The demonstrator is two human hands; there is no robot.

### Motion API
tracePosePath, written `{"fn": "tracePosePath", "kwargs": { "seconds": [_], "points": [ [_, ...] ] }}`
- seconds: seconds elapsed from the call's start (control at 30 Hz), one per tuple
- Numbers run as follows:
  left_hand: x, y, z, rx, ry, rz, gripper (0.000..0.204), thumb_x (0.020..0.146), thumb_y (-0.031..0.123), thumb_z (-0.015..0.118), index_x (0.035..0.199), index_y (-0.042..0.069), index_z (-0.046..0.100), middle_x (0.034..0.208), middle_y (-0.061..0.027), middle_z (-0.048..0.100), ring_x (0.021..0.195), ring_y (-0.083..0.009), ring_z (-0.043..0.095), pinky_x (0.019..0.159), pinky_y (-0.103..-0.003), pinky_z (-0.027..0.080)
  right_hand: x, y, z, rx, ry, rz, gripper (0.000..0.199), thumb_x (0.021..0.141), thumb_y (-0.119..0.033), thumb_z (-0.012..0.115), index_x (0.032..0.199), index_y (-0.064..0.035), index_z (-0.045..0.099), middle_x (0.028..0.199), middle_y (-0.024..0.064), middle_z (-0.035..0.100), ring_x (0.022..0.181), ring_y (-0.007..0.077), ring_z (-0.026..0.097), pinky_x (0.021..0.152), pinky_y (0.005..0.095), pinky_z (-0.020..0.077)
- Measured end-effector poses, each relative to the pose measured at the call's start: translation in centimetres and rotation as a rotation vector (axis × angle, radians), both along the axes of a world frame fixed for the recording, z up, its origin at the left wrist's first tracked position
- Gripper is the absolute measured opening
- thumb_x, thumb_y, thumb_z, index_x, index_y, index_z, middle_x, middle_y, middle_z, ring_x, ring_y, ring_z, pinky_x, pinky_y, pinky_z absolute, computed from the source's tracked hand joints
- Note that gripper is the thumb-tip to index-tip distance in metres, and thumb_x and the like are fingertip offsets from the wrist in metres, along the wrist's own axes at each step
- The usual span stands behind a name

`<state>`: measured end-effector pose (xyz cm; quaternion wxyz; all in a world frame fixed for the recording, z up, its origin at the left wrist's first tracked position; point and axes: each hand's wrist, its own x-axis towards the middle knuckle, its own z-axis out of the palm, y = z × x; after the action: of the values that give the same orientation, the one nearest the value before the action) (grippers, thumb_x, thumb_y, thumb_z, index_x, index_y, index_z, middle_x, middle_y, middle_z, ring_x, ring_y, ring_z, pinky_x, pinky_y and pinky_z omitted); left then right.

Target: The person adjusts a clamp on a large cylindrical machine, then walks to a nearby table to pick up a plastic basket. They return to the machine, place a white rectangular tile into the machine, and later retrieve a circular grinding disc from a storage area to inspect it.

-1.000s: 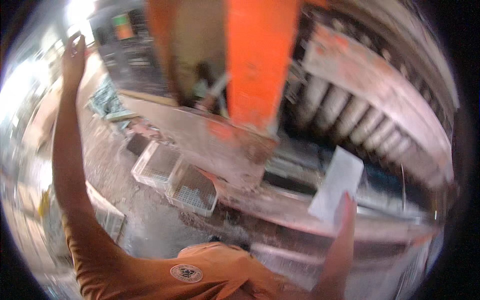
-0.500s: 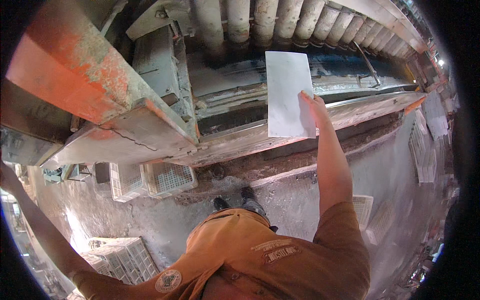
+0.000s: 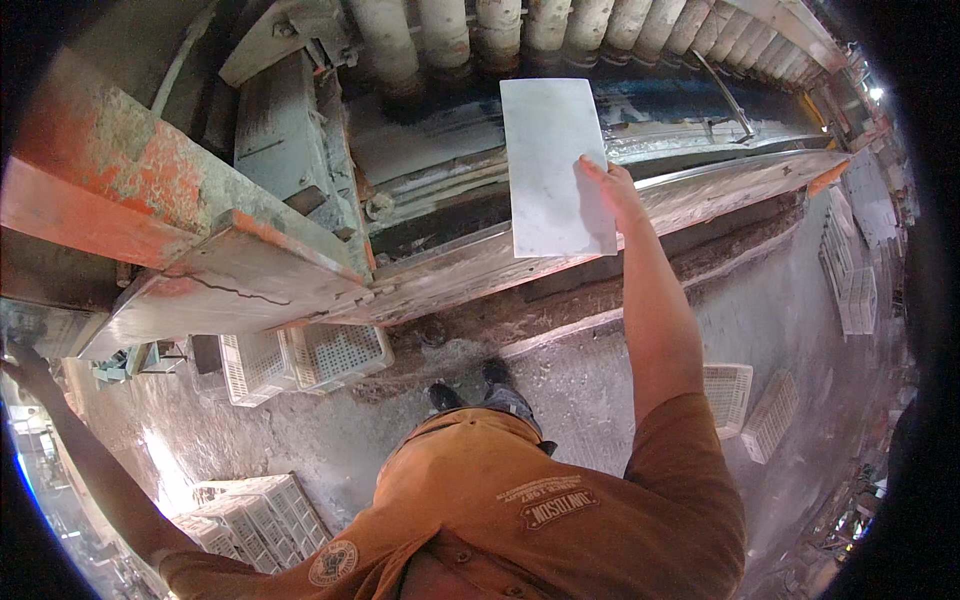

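Note:
My right hand [image 3: 615, 193] grips a thin white rectangular slab [image 3: 550, 170], probably stone or tile, by its right edge. The thumb lies on the face toward me; the other fingers are hidden by the slab and hand. Held up on end, the slab stands in front of a long machine bed [image 3: 430, 150], and its lower edge overlaps the machine's front rail [image 3: 690, 205]. Far out at the left rim is my left hand [image 3: 28, 372], close to the end of a metal ledge [image 3: 190, 305]. Its fingers are too dark and distorted to make out.
A thick orange-painted beam [image 3: 110, 180] juts in at the left. Pale rollers [image 3: 500, 35] line the machine's far side. Perforated plastic crates stand under the ledge [image 3: 340, 358], at lower left [image 3: 265, 515] and on the right [image 3: 725, 395]. My feet [image 3: 445, 397] are on the dusty floor [image 3: 590, 390].
The slab and my right hand have shifted slightly left and up in the picture, along with the machine. More of my left hand shows at the rim. The grip on the slab looks the same.

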<state>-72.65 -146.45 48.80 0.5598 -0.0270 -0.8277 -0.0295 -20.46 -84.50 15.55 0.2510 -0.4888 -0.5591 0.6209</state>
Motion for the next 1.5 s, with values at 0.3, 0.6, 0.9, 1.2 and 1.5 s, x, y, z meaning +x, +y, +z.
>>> {"fn": "tracePosePath", "kwargs": {
  "seconds": [0.3, 0.6, 0.9, 1.2, 1.5],
  "points": [
    [-8.6, -6.1, -2.9, -0.048, -0.017, -0.215, 0.053, 0.094, 0.028, 0.044, 0.142, 0.009, 0.029, 0.128, -0.0218, 0.042, 0.11, -0.0305, 0.05, 0.087, -0.042, 0.045, 0.6, 0.7, -0.6, 0.023, -0.017, 0.001, 0.042, 0.081, -0.039, 0.068, 0.094, -0.0007, 0.061, 0.078, 0.004, 0.061, 0.066, 0.0121, 0.057, 0.057, 0.0275, 0.0454],
    [-21.5, -18.0, -0.4, -0.466, 0.004, 0.045, 0.055, 0.093, 0.025, 0.048, 0.143, 0.014, 0.028, 0.12, -0.0193, 0.047, 0.098, -0.0279, 0.054, 0.081, -0.039, 0.047, 0.5, 2.3, -2.2, 0.057, -0.052, -0.003, 0.057, 0.077, -0.046, 0.069, 0.108, 0.0004, 0.059, 0.09, 0.0076, 0.062, 0.08, 0.015, 0.056, 0.069, 0.0295, 0.0453],
    [-2.8, -3.0, -2.9, 0.041, -0.223, -0.466, 0.05, 0.089, 0.028, 0.052, 0.135, 0.013, 0.038, 0.101, -0.0186, 0.056, 0.083, -0.0259, 0.058, 0.074, -0.039, 0.048, 0.6, 0.5, -1.4, 0.327, -0.385, 0.052, 0.078, 0.079, -0.055, 0.058, 0.125, 0.0069, 0.048, 0.127, 0.021, 0.049, 0.118, 0.0302, 0.046, 0.099, 0.0373, 0.0358],
    [-0.1, -5.4, -2.2, -0.162, -0.309, -0.442, 0.074, 0.084, 0.032, 0.059, 0.145, 0.017, 0.02, 0.087, -0.0187, 0.064, 0.074, -0.028, 0.062, 0.073, -0.042, 0.048, -1.0, 2.6, -3.8, 0.158, -0.173, 0.262, 0.064, 0.089, -0.048, 0.05, 0.13, 0.0018, 0.046, 0.122, 0.011, 0.053, 0.106, 0.0221, 0.05, 0.095, 0.0359, 0.037],
    [4.1, -2.6, -1.4, 0.203, -0.363, -0.596, 0.088, 0.083, 0.041, 0.059, 0.146, 0.012, 0.005, 0.094, -0.0165, 0.066, 0.082, -0.0349, 0.063, 0.077, -0.043, 0.049, 1.0, 6.5, -4.6, 0.242, -0.208, 0.245, 0.07, 0.083, -0.052, 0.056, 0.128, 0.0008, 0.048, 0.117, 0.0103, 0.055, 0.104, 0.0252, 0.052, 0.091, 0.0362, 0.0404]
  ]
}}
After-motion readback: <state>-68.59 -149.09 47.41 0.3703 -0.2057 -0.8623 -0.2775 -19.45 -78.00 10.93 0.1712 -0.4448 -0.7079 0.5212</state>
